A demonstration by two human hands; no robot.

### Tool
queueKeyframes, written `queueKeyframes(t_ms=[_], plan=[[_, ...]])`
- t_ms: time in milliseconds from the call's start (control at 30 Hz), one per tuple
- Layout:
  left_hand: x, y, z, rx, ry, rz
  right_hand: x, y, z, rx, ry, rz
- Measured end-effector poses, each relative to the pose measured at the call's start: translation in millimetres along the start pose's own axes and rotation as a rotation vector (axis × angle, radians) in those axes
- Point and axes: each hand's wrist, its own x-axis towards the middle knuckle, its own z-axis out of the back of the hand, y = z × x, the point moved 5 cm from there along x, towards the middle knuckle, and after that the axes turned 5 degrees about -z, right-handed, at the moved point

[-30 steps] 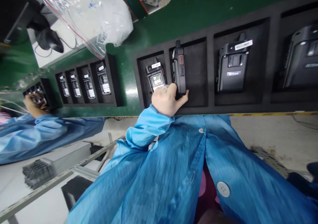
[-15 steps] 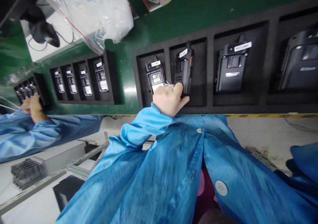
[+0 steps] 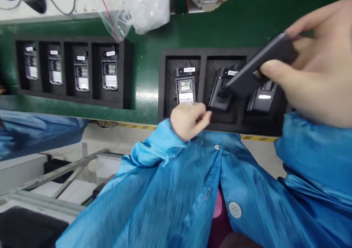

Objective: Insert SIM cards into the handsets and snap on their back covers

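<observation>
My right hand [image 3: 321,61], large and close at the right, grips a flat black battery pack [image 3: 261,64] between thumb and fingers, tilted above the foam tray [image 3: 203,53]. My left hand [image 3: 189,121] is curled at the tray's front edge, just below a two-way radio [image 3: 185,84] whose open back shows a white label. Whether anything sits inside its fingers is hidden. A second radio [image 3: 221,90], with a black back, lies slanted in the neighbouring compartment. Partly behind the battery pack, another radio [image 3: 262,101] lies in the third compartment.
To the left, another black foam tray [image 3: 95,99] holds several open-backed radios on the green bench [image 3: 145,105]. A clear plastic bag [image 3: 151,9] overhangs the bench at the back. A blue sleeve [image 3: 41,130] of another person shows at far left.
My right hand has come into view from the right, holding the battery pack. The second radio, on its side beside my left hand before, now lies more back-up. The view has shifted.
</observation>
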Motion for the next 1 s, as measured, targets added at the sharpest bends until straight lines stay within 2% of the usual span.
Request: queueKeyframes(t_ms=[100,167,300,433,500,633,733,900,1000], plan=[[-30.3,40.3,28.3,-0.123,-0.286,0.285,28.4,43.8,-46.4,0.004,0.159,0.273],[-45.3,59.3,36.2,-0.105,-0.352,0.370,45.9,54.1,-75.5,-0.055,0.267,0.372],[-50.4,70.1,32.0,-0.009,-0.240,0.308,68.0,61.6,-115.5,-0.176,0.438,0.421],[-42.7,67.9,26.2,0.117,-0.103,0.315,68.4,69.4,-134.3,-0.306,0.497,0.413],[-39.6,66.8,25.1,0.183,-0.048,0.336,64.3,71.0,-137.8,-0.376,0.445,0.428],[-37.8,65.7,23.8,0.239,0.007,0.346,53.4,66.8,-141.4,-0.538,0.215,0.520],[-38.2,65.6,22.6,0.246,0.029,0.341,45.5,58.9,-147.6,-0.663,0.076,0.513],[-38.6,66.1,20.7,0.251,0.056,0.344,32.2,56.5,-158.4,-0.813,-0.053,0.466],[-38.9,66.2,20.0,0.252,0.045,0.335,26.0,58.2,-161.7,-0.825,-0.104,0.458]])
